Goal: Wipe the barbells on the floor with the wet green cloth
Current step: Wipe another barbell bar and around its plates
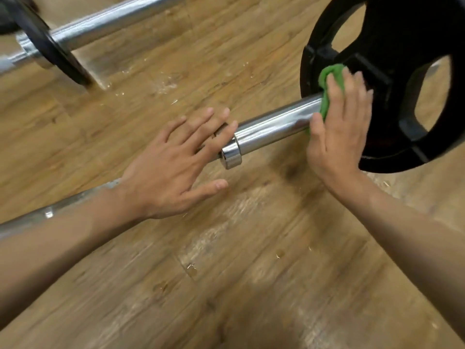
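A chrome barbell lies on the wooden floor, running from lower left up to a black weight plate at the right. My right hand presses the green cloth with straight fingers against the plate's inner face, where the sleeve meets it. My left hand hovers with spread fingers over the bar's collar, its fingertips at the metal; nothing is gripped. My left forearm hides part of the thin shaft.
A second chrome barbell with a black plate lies at the top left. The wooden floor shows pale wet-looking scuffs and small flecks of debris near the bars.
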The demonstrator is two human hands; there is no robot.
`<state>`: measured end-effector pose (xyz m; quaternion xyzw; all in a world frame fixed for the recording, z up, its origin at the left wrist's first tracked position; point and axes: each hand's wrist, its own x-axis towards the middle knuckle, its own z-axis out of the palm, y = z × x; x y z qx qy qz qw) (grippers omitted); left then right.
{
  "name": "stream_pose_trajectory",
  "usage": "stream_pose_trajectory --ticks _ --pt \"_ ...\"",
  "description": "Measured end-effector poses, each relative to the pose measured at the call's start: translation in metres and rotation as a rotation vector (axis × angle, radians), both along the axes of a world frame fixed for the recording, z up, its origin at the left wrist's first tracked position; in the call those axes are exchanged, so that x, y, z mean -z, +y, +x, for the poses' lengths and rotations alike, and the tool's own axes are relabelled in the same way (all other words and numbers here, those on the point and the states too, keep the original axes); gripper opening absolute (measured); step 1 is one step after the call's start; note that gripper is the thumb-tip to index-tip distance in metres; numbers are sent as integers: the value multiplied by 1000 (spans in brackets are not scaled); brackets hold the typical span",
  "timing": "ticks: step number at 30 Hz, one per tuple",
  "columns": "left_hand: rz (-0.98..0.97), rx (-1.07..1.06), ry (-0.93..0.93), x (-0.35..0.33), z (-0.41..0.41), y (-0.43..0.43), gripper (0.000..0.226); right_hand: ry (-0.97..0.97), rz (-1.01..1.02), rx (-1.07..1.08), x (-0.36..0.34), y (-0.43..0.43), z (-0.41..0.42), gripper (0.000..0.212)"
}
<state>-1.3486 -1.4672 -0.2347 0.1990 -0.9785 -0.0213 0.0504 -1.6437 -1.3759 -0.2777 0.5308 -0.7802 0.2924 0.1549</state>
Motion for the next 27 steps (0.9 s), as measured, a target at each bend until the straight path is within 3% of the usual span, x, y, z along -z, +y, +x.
stream_pose_trajectory --ticks 3,6,8,10,13,15,17,21,25,27 --pt "-5 50 6 2 -4 -11 69 -78 -20 -52 -2 -16 59 77" --pt "15 58 18 2 -3 -22 70 74 58 -414 9 -14 100 73" --pt "57 57 34 0 -1 -29 72 216 69 -551 10 -23 73 69" --pt "91 49 46 -1 1 -36 74 243 64 -468 11 -36 35 67" --pt "117 51 56 -2 -3 -44 79 55 -7 -123 5 -49 -2 69" --pt "125 46 62 -2 -5 -48 82 -80 -64 33 3 -61 18 71" --pt "128 41 61 -2 -5 -51 85 -105 -74 -1 2 -67 53 72" --pt "120 47 51 -2 -1 -54 88 181 65 -384 9 -54 38 72" --pt "114 46 52 -3 -2 -51 89 86 10 -110 3 -62 -21 68" --pt "117 49 56 -3 -4 -50 90 -21 -48 -26 1 -67 -7 69"
